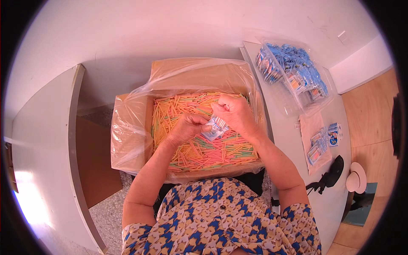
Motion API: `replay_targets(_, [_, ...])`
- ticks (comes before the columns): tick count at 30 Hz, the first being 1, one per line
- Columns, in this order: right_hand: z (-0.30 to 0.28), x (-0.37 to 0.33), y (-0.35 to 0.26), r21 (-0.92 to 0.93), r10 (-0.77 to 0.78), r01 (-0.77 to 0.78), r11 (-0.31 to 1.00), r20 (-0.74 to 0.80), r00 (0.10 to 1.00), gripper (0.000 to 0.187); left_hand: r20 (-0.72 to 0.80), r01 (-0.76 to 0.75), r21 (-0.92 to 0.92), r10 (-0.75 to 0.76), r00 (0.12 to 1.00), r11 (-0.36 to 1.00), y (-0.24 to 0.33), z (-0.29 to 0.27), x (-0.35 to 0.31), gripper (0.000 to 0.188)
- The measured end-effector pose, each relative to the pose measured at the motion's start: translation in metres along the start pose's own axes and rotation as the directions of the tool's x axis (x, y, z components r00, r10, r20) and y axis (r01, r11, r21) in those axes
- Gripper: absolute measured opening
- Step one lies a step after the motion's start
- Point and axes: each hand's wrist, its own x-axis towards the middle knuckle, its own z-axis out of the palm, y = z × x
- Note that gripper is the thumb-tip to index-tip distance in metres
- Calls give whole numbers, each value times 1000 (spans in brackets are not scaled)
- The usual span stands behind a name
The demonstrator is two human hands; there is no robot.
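Both my hands are over a cardboard box lined with clear plastic and full of thin pastel sticks in orange, pink, yellow and green. My left hand pinches the side of a small clear packet with blue-and-white printing. Pale stripes, perhaps short sticks, show at the packet's upper part. Closed and curled, my right hand is at the packet's upper right, touching it. Its fingertips face away, so what they grip cannot be made out.
On the right-hand table stands a clear plastic bin of blue-topped packets. Nearer lie a pink cloth with several packets on it, a blue pack and a black object with straps. A grey panel rises at left.
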Motion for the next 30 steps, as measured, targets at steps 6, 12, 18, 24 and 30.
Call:
replay_targets(6, [-3,-2,9,56,58,-66,996,123,991,33,-10,-13,-22,13,1000,1000,-5,-2,0,11])
replay_targets(12, [-3,1,-2,-182,-81,82,980,18,997,31,20,0,68,-2,1000,998,1,0,0,11])
replay_targets(18, [-4,4,6,-149,-94,87,985,-46,994,31,35,122,97,-126,991,988,14,5,-5,21])
replay_targets(24, [-5,3,13,-81,-39,34,996,-59,998,29,71,124,76,-130,989,989,9,4,-1,21])
replay_targets(30, [-19,-4,13,151,238,-232,961,-27,971,28,-83,47,245,-27,996,968,-6,-7,2,10])
